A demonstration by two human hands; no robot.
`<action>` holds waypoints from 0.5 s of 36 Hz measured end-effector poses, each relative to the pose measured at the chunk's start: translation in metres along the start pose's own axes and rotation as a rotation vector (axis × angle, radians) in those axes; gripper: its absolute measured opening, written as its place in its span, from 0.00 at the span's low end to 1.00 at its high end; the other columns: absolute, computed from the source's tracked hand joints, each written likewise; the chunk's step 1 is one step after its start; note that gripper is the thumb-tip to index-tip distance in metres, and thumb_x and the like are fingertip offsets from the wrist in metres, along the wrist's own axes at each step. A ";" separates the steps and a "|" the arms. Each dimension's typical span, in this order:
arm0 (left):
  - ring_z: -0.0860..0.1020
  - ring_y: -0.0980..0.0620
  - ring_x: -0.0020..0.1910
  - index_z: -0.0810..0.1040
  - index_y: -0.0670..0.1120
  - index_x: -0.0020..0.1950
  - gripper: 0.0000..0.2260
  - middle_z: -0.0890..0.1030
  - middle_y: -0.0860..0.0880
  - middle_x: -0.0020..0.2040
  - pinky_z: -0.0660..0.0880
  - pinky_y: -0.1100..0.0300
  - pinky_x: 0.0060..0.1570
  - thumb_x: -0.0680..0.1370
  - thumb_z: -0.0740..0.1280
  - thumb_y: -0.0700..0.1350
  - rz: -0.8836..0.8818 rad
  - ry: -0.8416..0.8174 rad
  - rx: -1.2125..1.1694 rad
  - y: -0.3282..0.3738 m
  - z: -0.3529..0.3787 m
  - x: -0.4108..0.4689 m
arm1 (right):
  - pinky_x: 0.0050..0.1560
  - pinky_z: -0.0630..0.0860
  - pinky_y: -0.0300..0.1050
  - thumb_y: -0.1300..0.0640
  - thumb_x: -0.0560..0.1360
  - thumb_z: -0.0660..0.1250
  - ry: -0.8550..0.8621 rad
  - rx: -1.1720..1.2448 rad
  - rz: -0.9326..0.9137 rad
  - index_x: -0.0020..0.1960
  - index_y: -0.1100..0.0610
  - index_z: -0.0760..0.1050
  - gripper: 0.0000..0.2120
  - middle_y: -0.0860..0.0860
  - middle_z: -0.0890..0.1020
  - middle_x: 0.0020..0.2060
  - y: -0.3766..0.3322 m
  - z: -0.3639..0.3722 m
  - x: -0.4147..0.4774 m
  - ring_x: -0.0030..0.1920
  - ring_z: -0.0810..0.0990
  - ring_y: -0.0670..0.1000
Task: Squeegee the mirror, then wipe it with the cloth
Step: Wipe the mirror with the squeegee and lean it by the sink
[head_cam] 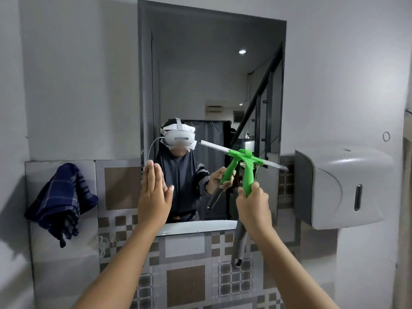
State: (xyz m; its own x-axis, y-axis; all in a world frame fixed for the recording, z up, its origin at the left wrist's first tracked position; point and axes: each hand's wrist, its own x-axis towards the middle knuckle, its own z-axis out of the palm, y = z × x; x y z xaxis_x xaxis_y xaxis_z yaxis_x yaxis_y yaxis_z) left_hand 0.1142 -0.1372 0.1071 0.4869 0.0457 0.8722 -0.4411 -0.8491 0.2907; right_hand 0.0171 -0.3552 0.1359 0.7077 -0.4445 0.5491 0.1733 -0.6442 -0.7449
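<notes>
A tall mirror (211,74) hangs on the grey wall in front of me. My right hand (253,202) grips the green handle of a squeegee (248,172); its long pale blade lies tilted against the lower right of the glass, and a grey shaft hangs down below my fist. My left hand (153,192) is flat with fingers together, pressed near the mirror's lower left edge. A dark blue checked cloth (61,201) hangs on the wall at the left, apart from both hands.
A grey paper dispenser (341,188) juts from the wall right beside the mirror, close to the blade's right end. Patterned brown and grey tiles (185,264) cover the wall below. The mirror reflects a person with a headset.
</notes>
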 end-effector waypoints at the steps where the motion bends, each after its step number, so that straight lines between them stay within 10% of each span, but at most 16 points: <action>1: 0.42 0.49 0.75 0.43 0.44 0.75 0.34 0.41 0.48 0.76 0.59 0.46 0.71 0.78 0.62 0.47 -0.003 -0.008 -0.007 0.000 0.000 0.001 | 0.35 0.72 0.49 0.53 0.79 0.57 0.000 0.029 0.017 0.53 0.61 0.67 0.10 0.52 0.72 0.39 -0.004 0.003 -0.002 0.36 0.73 0.53; 18: 0.37 0.55 0.74 0.41 0.46 0.75 0.34 0.38 0.51 0.76 0.47 0.54 0.73 0.78 0.61 0.46 0.047 -0.029 -0.033 -0.047 -0.036 0.004 | 0.24 0.65 0.36 0.56 0.79 0.58 0.042 0.448 0.062 0.47 0.64 0.69 0.10 0.51 0.72 0.32 -0.081 0.084 -0.019 0.29 0.71 0.46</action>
State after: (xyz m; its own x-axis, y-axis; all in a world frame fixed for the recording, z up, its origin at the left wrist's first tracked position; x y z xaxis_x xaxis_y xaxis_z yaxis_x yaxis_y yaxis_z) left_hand 0.1101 -0.0780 0.1112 0.4864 -0.0095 0.8737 -0.4884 -0.8321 0.2628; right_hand 0.0474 -0.2425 0.1541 0.6993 -0.5051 0.5059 0.4168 -0.2870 -0.8625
